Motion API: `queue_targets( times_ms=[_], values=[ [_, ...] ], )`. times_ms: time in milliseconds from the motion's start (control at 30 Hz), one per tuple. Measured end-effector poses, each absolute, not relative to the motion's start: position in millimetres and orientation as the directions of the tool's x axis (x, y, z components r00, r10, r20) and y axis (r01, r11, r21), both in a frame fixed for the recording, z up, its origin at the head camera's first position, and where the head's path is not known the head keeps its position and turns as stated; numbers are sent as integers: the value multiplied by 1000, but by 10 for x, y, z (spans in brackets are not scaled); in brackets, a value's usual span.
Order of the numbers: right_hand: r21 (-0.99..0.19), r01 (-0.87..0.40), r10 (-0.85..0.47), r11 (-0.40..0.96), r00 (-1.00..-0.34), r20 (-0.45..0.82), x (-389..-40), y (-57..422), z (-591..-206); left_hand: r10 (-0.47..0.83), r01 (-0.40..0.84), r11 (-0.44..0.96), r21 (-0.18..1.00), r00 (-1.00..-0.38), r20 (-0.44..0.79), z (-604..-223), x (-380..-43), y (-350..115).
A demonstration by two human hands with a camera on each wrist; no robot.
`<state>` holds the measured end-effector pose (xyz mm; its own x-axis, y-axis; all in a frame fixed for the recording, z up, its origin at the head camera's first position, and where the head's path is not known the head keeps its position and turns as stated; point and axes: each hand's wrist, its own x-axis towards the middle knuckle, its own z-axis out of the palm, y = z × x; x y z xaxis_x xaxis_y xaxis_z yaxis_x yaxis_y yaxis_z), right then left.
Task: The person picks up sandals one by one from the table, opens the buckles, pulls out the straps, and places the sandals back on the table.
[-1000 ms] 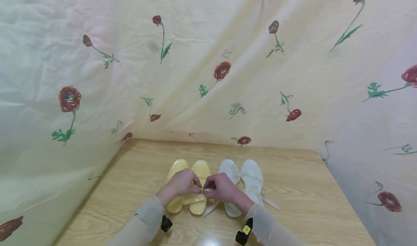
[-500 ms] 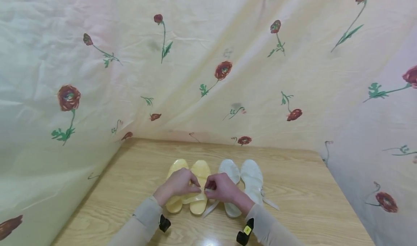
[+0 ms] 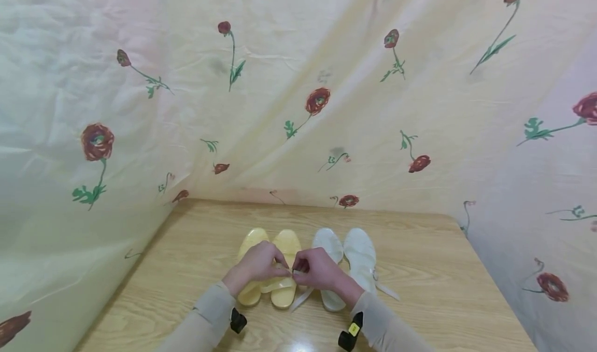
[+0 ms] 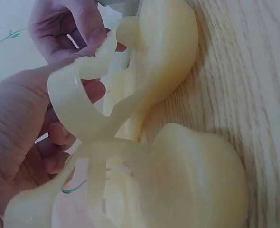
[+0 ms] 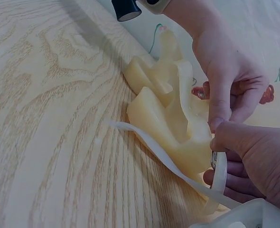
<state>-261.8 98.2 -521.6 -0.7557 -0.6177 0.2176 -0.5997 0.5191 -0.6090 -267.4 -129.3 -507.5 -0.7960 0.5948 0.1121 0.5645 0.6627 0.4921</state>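
Two yellow sandals (image 3: 286, 240) lie side by side on the wooden table, toes away from me. Over the right one, my left hand (image 3: 261, 261) and right hand (image 3: 322, 269) meet fingertip to fingertip. Both pinch the thin ankle strap (image 4: 66, 99) of that sandal, which curves up in a loop in the left wrist view. A small metal buckle (image 5: 214, 159) shows by my right fingers in the right wrist view. My fingers hide the exact spot where the strap is held.
Right of them stand two white sandals (image 3: 360, 253), partly behind my right hand. A loose white strap (image 5: 159, 152) stretches across the wooden table (image 3: 420, 279) toward the yellow pair. Flower-printed cloth (image 3: 280, 150) hangs behind and at both sides.
My left hand drew slightly left, away from the right fingertips, then came back to them. The right hand and the sandals stay almost where they were.
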Motion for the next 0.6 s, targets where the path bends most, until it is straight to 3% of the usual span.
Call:
queue_targets(
  times_ms=[300,600],
  values=[
    [-607,-592,-609,530,-764,212,-2642,989,-5251,563,528,658,536,-818,115,-5068,-2665,-1376],
    [-607,-615,-624,504,-745,237,-2639,979,-5248,586,543,637,547,-802,113,-5081,-2693,-1299]
  ],
)
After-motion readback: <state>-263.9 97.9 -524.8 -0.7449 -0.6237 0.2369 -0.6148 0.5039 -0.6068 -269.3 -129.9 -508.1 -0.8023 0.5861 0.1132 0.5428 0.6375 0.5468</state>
